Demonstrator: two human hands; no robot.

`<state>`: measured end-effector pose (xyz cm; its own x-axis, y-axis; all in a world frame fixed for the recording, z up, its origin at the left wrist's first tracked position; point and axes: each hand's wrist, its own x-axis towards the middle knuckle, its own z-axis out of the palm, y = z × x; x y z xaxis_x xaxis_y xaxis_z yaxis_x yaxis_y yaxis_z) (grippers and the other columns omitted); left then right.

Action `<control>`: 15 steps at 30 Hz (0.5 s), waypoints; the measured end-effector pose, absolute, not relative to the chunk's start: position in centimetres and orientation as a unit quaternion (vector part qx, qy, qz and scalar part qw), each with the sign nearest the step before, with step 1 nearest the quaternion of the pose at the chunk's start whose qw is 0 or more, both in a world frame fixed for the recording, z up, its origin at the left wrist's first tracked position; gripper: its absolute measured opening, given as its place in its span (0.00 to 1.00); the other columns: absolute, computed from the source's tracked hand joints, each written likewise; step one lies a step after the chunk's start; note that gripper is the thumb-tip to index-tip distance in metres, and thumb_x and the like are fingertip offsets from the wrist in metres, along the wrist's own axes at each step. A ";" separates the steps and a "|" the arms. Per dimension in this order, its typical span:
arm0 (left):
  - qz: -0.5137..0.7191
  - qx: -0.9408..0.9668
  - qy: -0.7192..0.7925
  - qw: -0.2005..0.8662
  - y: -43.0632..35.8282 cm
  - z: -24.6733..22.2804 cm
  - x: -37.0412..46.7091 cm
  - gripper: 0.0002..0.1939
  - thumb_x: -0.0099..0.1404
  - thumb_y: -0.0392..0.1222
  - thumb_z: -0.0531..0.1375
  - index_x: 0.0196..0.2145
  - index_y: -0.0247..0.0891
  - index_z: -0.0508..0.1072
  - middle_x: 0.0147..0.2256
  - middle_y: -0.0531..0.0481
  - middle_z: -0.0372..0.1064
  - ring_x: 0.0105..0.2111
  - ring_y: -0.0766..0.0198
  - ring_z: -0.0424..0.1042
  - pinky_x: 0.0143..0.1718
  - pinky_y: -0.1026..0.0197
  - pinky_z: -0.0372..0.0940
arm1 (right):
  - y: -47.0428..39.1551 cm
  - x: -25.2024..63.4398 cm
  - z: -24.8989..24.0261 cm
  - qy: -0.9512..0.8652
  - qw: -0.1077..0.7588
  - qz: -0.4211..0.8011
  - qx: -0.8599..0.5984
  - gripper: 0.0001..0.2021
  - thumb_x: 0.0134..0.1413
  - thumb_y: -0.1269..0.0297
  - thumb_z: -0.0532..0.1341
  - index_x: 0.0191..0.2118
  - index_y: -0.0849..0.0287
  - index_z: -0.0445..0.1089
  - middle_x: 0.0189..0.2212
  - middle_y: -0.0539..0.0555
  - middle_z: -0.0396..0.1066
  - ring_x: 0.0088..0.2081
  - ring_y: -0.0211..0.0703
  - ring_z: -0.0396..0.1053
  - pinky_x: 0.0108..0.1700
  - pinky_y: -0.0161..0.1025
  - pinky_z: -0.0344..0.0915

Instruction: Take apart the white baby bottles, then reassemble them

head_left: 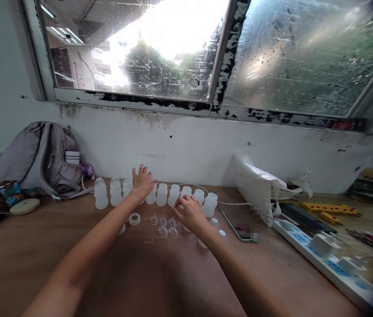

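A row of frosted baby bottles [161,195] stands upright along the back of the table. My left hand [143,182] is over the row, fingers spread, covering part of a bottle; whether it touches one is unclear. In front of the bottles, my right hand [191,213] has its fingers curled into a pinch; anything held there is hidden. Several clear bottle nipples [163,231] lie between my forearms. A white screw ring [134,219] rests beside my left forearm, with another partly behind it. Small white-topped pieces [215,223] sit by my right wrist.
A phone [241,226] lies right of the bottles, near a white bag [255,187]. Farther right, a power strip [325,259] holds plugged-in chargers. At left are a grey backpack [37,158], a small box [4,196] and a round pale lid [25,207].
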<state>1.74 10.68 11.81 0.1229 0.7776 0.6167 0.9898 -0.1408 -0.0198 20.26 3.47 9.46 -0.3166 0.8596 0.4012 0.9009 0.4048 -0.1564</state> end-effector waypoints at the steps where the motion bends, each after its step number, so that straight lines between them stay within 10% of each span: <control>1: -0.242 -0.713 -0.621 0.218 10.8 11.6 1.9 0.15 0.61 0.46 0.51 0.37 0.33 0.71 0.48 0.36 0.60 0.54 0.47 0.47 0.51 0.42 0.40 | 3.6 20.7 9.8 -0.803 0.230 -0.043 -0.548 0.07 0.50 0.60 0.56 0.30 0.58 0.65 0.33 0.54 0.64 0.39 0.46 0.58 0.38 0.39 0.51; 10: -0.402 -0.680 -0.582 0.192 3.9 13.8 2.9 0.10 0.59 0.45 0.54 0.34 0.36 0.67 0.48 0.39 0.60 0.53 0.48 0.50 0.51 0.42 0.40 | 3.2 21.8 11.8 -0.794 0.370 0.144 -0.461 0.11 0.49 0.59 0.56 0.38 0.59 0.64 0.37 0.53 0.66 0.40 0.42 0.62 0.41 0.39 0.56; 15: -0.497 -0.705 -0.478 -0.165 0.6 15.8 3.6 0.12 0.60 0.50 0.51 0.36 0.39 0.63 0.39 0.46 0.66 0.42 0.56 0.63 0.43 0.51 0.56 | 1.3 20.5 12.6 -0.779 0.346 0.376 -0.363 0.25 0.44 0.55 0.60 0.49 0.57 0.58 0.41 0.54 0.64 0.41 0.43 0.63 0.40 0.39 0.60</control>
<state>3.63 0.64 15.83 0.0495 0.8382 0.5431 0.5111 -0.4885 0.7073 20.48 1.34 12.60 -0.4968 0.8260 0.2663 0.3048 0.4533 -0.8376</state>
